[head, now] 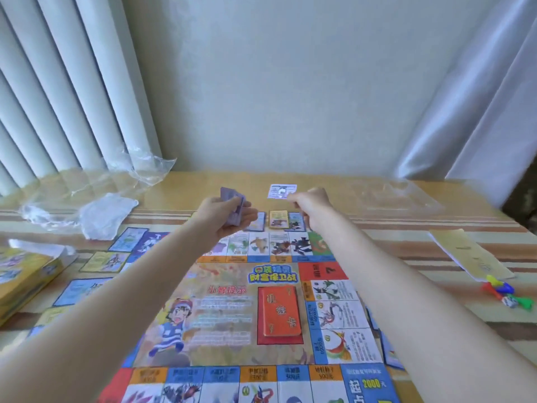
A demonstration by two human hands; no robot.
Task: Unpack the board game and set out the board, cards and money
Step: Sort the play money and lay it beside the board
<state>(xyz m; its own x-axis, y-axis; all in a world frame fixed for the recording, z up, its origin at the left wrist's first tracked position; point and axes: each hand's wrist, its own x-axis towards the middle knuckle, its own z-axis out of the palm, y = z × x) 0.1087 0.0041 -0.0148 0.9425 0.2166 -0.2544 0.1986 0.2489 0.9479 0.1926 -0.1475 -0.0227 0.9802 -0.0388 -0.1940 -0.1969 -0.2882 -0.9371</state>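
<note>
Box (pixel 20 283): yellow, at the table's left edge, well left of the left hand, lid end open.
Wrap (pixel 87 196): crumpled clear plastic with a white sheet on it, far-left of the left hand, against the blinds (pixel 58 97).
Side cards (pixel 110 261): several lie face up along the board's left edge, under and left of the left forearm.
Left hand (pixel 229 215): raised over the board's far edge, fingers curled round a small deck (pixel 235 205) of purple-backed cards.
Board (pixel 232 315): spread flat in front, beneath both forearms; its far row of squares lies just under the hands.
Red deck (pixel 280 311): on its red square in the board's middle, between the forearms, nearer than both hands.
Far cards (pixel 279 219): a short row laid just past the board's far edge, between the two hands; partly hidden by them.
Right hand (pixel 312 207): raised beside the left, apart from it, fingers pinching one card (pixel 281 191) that sticks out to its left; the fingertips are hidden behind the knuckles.
Clear tray (pixel 395 196): see-through plastic, right of the right hand, far side of the table.
Right cards (pixel 389 350): a few at the board's right edge, partly covered by the right forearm.
Leaflet (pixel 470 254): pale yellow paper, well right of the right hand.
Pawns (pixel 505 290): coloured plastic pieces in a heap with a small die, touching the leaflet's near end.
Table (pixel 377 242): striped cloth under everything.
</note>
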